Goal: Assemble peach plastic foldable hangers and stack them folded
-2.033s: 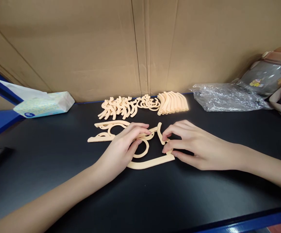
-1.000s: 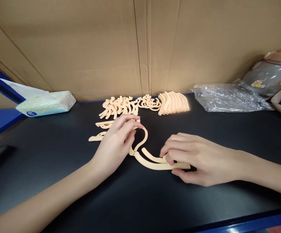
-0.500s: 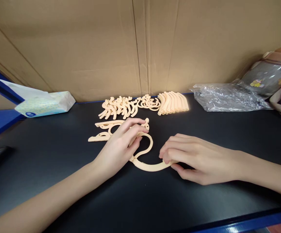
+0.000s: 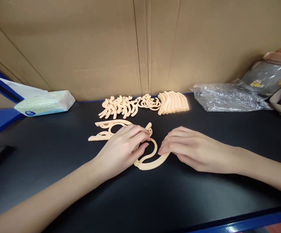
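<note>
On the black tabletop (image 4: 155, 200) lies a peach plastic piece (image 4: 152, 161) made of a hooked part joined to a curved arm. My left hand (image 4: 123, 149) pinches the hooked part between thumb and fingers. My right hand (image 4: 186, 149) has its curled fingers closed on the far end of the curved arm. Both hands rest on the table, close together.
Flat assembled peach pieces (image 4: 106, 129) lie just left of my left hand. At the back, by the cardboard wall (image 4: 140, 45), lie rows of loose peach parts (image 4: 121, 106) and curved arms (image 4: 174, 102). A tissue pack (image 4: 43, 103) is far left; a crumpled plastic bag (image 4: 225, 97) and a backpack (image 4: 273, 77) far right.
The curved arm has swung from pointing right to folding in toward the hook. My right hand moved up and left with it; my left hand kept hold of the hooked part.
</note>
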{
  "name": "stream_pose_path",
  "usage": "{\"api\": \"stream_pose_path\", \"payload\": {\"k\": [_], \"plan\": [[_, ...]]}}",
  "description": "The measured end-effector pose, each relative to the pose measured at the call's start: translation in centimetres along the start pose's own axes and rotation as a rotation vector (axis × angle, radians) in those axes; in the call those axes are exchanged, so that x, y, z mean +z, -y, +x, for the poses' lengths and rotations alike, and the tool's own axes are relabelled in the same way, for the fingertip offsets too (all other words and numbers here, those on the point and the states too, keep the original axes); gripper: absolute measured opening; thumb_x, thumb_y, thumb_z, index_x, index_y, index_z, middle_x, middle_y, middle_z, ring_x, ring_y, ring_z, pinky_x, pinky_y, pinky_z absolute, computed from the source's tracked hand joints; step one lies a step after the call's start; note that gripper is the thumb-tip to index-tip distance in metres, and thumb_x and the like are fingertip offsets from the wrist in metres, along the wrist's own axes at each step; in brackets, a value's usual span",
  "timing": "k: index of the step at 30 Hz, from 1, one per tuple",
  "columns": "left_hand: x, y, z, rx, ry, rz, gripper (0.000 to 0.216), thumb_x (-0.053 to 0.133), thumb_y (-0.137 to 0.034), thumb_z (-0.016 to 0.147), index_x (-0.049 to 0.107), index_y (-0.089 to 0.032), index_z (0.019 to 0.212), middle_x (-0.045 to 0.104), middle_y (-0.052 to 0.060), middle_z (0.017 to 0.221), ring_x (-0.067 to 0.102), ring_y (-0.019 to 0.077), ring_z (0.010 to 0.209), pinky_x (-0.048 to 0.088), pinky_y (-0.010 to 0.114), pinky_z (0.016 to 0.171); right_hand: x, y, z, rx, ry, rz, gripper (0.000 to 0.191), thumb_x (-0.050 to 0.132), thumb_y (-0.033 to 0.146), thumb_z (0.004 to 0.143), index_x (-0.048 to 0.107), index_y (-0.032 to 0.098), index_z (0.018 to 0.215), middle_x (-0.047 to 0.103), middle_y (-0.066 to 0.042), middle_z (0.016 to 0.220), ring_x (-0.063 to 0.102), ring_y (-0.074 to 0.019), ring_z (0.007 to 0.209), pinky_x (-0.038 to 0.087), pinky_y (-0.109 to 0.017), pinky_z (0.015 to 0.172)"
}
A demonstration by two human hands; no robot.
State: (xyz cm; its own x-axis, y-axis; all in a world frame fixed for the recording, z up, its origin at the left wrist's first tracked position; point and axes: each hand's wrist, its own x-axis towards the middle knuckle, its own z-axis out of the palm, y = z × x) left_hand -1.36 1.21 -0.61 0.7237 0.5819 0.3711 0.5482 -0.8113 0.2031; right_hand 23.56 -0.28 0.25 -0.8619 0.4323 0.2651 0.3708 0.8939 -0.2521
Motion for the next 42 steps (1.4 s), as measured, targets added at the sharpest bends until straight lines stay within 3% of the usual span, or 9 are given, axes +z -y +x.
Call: {"api": "stream_pose_path", "payload": {"k": [6, 12, 17, 22, 31, 38, 42], "plan": [[-0.5, 0.6, -0.1, 0.068, 0.055, 0.106, 0.030, 0.043, -0.006, 0.093, 0.064, -0.018, 0.112, 0.066, 0.004, 0.115, 0.057, 0.0206, 0.104, 0.044, 0.037, 0.085, -0.1, -0.9, 0.1, 0.065, -0.046, -0.009, 0.034, 0.036, 0.001, 0.091, 0.058, 0.017, 0.113, 0.066, -0.006, 0.106, 0.055, -0.0172, 0.100, 0.043, -0.033, 0.087], [-0.5, 0.5, 0.0, 0.081, 0.060, 0.114, 0.027, 0.045, -0.011, 0.095, 0.062, -0.014, 0.116, 0.066, 0.005, 0.115, 0.057, 0.0202, 0.104, 0.044, 0.036, 0.088, -0.1, -1.7, 0.1, 0.173, -0.125, -0.125, 0.022, 0.047, 0.013, 0.093, 0.057, 0.019, 0.111, 0.065, -0.004, 0.100, 0.056, -0.0177, 0.087, 0.043, -0.033, 0.078], [-0.3, 0.5, -0.1, 0.119, 0.064, 0.121, 0.028, 0.044, -0.010, 0.095, 0.061, -0.013, 0.118, 0.063, 0.007, 0.117, 0.054, 0.0209, 0.108, 0.044, 0.036, 0.094, 0.0, -1.8, 0.0, 0.173, -0.113, -0.179, 0.018, 0.046, 0.017, 0.094, 0.060, 0.020, 0.105, 0.065, -0.003, 0.100, 0.058, -0.0172, 0.085, 0.044, -0.033, 0.078], [-0.4, 0.4, -0.1, 0.134, 0.051, 0.131, 0.029, 0.042, -0.011, 0.096, 0.058, -0.013, 0.119, 0.059, 0.010, 0.121, 0.052, 0.0220, 0.112, 0.045, 0.036, 0.096, 0.0, -1.5, -0.1, 0.203, -0.093, -0.054, 0.021, 0.042, 0.019, 0.097, 0.060, 0.020, 0.107, 0.063, -0.005, 0.106, 0.060, -0.0162, 0.093, 0.048, -0.029, 0.080], [-0.9, -0.1, -0.1, 0.094, 0.094, 0.055, 0.039, 0.044, -0.009, 0.089, 0.050, -0.014, 0.127, 0.052, 0.012, 0.131, 0.045, 0.0251, 0.124, 0.043, 0.041, 0.102, -0.2, -1.9, 0.2, 0.263, -0.097, 0.121, 0.020, 0.044, 0.022, 0.097, 0.060, 0.021, 0.109, 0.062, -0.005, 0.105, 0.061, -0.0151, 0.092, 0.048, -0.028, 0.081], [-1.2, -0.3, -0.3, 0.059, 0.130, -0.019, 0.047, 0.052, -0.016, 0.086, 0.046, -0.017, 0.133, 0.047, 0.010, 0.140, 0.039, 0.0248, 0.132, 0.038, 0.043, 0.109, 0.0, -1.9, 0.4, 0.265, -0.107, 0.021, 0.020, 0.043, 0.023, 0.097, 0.062, 0.021, 0.105, 0.066, -0.004, 0.095, 0.059, -0.0169, 0.085, 0.046, -0.031, 0.075], [-1.1, -0.5, -0.3, 0.028, 0.160, -0.060, 0.053, 0.058, -0.030, 0.086, 0.042, -0.018, 0.136, 0.044, 0.011, 0.144, 0.034, 0.0255, 0.137, 0.036, 0.045, 0.111, 0.0, -1.6, 0.4, 0.258, -0.114, 0.035, 0.022, 0.042, 0.025, 0.098, 0.061, 0.020, 0.107, 0.067, -0.004, 0.095, 0.059, -0.0165, 0.084, 0.045, -0.031, 0.075]]}}
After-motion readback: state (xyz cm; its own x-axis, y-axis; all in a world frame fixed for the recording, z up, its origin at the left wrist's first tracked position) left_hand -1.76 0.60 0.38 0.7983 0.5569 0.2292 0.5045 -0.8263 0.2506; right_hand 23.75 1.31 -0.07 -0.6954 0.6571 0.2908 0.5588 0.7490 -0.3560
